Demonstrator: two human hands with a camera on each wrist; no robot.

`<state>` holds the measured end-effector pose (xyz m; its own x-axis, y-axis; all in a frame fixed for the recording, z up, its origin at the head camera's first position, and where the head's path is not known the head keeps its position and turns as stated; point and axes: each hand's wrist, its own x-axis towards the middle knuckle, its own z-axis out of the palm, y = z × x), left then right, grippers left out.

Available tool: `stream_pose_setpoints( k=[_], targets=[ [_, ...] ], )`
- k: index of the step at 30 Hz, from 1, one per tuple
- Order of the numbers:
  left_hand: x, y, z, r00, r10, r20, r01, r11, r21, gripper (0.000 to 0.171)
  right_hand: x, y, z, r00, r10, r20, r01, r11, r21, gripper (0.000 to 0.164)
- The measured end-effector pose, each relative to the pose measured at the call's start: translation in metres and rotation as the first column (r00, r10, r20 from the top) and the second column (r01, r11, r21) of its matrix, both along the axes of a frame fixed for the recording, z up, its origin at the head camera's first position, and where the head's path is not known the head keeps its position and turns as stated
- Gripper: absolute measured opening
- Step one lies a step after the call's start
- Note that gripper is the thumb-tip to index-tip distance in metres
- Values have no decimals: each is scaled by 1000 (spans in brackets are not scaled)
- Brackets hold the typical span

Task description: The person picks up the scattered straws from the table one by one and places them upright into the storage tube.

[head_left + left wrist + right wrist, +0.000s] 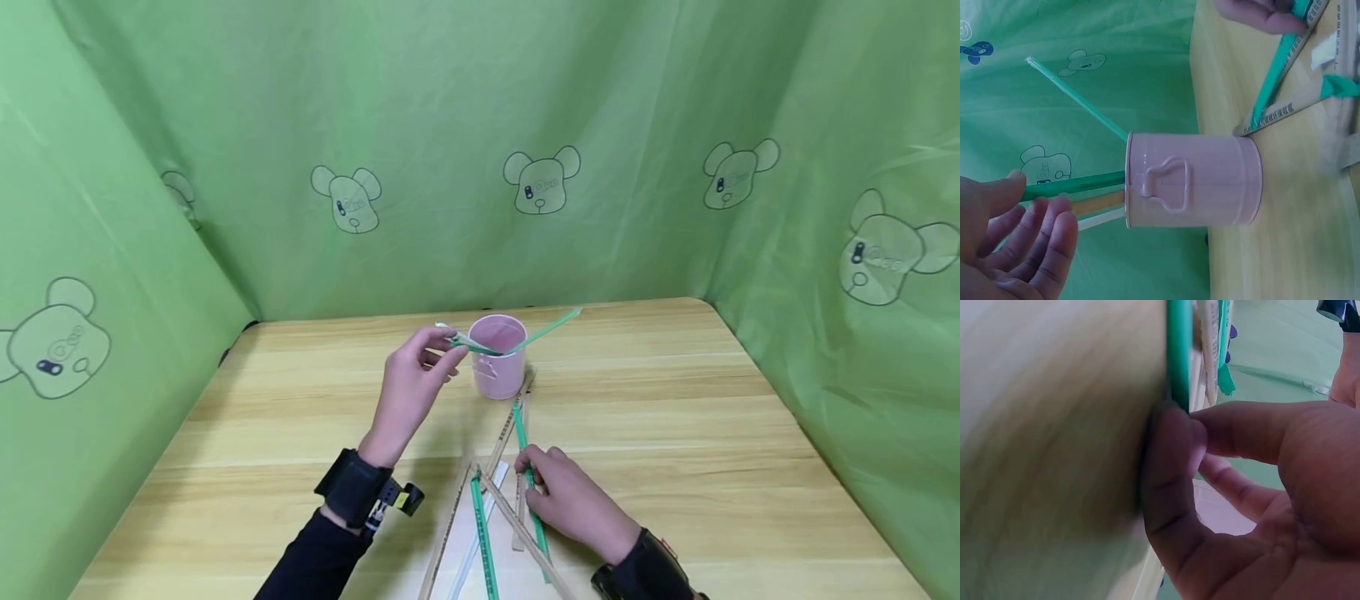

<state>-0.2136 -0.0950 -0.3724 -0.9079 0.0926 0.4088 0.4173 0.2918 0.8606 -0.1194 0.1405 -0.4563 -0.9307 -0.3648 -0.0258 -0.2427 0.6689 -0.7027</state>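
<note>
Pinch narrow on the tabletop, hold loosely at the cup

The pink cup [498, 383] stands upright on the wooden tabletop [675, 400], at twelve o'clock from the loose straws [483, 533]. With the cup as the dial's centre in the head view, the left hand [416, 371] is at nine o'clock, thumb and fingertips pinching a held green straw [1085, 185] whose other end is inside the cup. A brown straw [1097, 203] and a white straw [1102, 219] lean out just beside it; another green straw [551, 326] pokes out towards two o'clock.

The right hand [573, 500] is at five o'clock, low against the tabletop, its fingers [1172, 437] pinching a loose green straw [522, 433]. That straw points towards the cup's base, and a crossing brown straw [525, 535] meets its line near the lower end.

The step in hand looks like picking this straw up. A narrow, tip-only grip should leave its neighbours lying; sliding it clear of the crossing one before raising it would avoid scattering the rest. The straws look thin and light, so a hard squeeze could crush them. At the cup, a gentle left pinch serves best: tugging towards nine o'clock could tip it.
</note>
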Motion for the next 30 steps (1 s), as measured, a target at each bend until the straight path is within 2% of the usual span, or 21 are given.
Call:
stream_pose_setpoints(
  k=[3,7,11,14,16,18,20,22,24,28,30],
  targets=[
    [3,-1,-1,999,-17,30,17,1000,-1,36,-2,-1,0,1000,-11,30,11,1000,-12,39],
    [11,-7,-2,998,-18,67,21,999,-41,41,-3,-2,1,996,-49,80,52,998,-41,52],
    [22,-15,-7,994,-4,112,19,992,-128,38,-4,-2,1,990,-89,110,97,992,-78,59],
    [33,-20,-15,981,-21,193,69,968,-242,32,-4,-2,0,980,-123,159,143,982,-121,60],
    [43,-24,-21,957,-50,284,148,931,-333,29,-4,-2,-1,971,-144,191,173,973,-150,58],
    [53,-28,-27,916,-72,394,246,877,-412,25,-3,-1,-1,963,-155,219,196,965,-177,50],
    [62,-31,-31,874,-87,479,334,822,-461,22,-2,-1,-1,960,-157,232,205,959,-198,35],
    [69,-33,-35,840,-95,535,393,787,-476,23,-1,0,0,958,-157,242,212,952,-222,21],
    [74,-34,-38,819,-101,565,419,779,-466,25,-1,0,1,955,-155,254,219,944,-248,10],
    [79,-33,-44,781,-110,614,437,799,-412,28,-1,0,8,949,-168,266,245,926,-289,5],
    [80,-33,-46,770,-112,628,441,806,-396,28,-2,0,12,950,-180,253,254,920,-297,5]
  ],
)
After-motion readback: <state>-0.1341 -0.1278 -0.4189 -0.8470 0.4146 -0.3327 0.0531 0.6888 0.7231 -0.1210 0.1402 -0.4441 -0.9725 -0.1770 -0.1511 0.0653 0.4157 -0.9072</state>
